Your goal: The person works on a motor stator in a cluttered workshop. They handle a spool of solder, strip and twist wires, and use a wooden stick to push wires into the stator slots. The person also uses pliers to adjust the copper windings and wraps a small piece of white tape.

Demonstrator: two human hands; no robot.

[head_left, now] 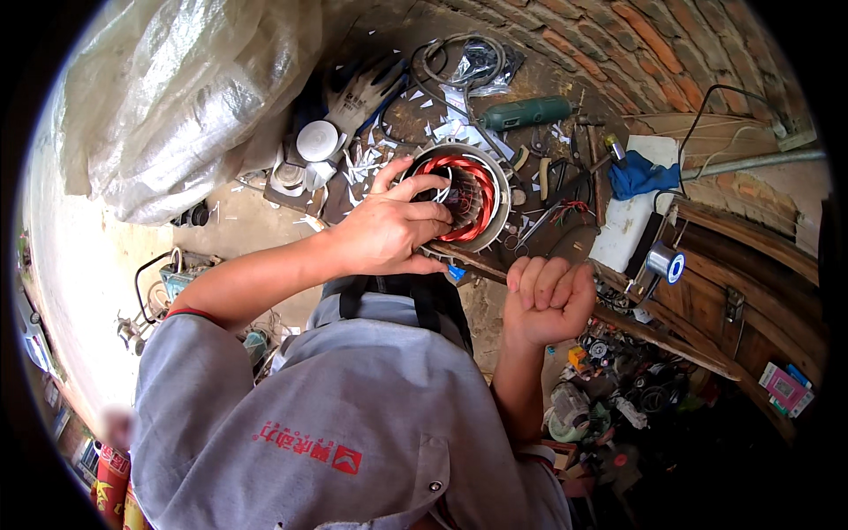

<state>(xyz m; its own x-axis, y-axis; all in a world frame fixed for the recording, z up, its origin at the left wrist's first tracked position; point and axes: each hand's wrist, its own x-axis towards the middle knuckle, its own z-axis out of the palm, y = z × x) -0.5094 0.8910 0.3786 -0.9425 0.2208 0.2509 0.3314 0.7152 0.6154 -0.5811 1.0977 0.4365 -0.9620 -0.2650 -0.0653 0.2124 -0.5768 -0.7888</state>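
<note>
A round metal motor stator [504,201] with red-wrapped windings [483,190] lies at the near edge of the workbench. My left hand [393,221] is bent over its left side. Those fingers curl across the rim into the central opening, and their tips are partly hidden. My thumb points along the near side. To the right, near the bench edge, my right hand [552,296] is closed in a fist, apart from the stator. Whatever it may hold is hidden by the folded fingers.
Behind the stator lie a green power tool [527,114], work gloves [364,99], cable and white paper scraps. A white tape roll [318,141] stands left. Pliers, a hammer, a blue cloth [643,177] and a solder spool [666,263] are right. Machine parts [574,406] crowd the floor below.
</note>
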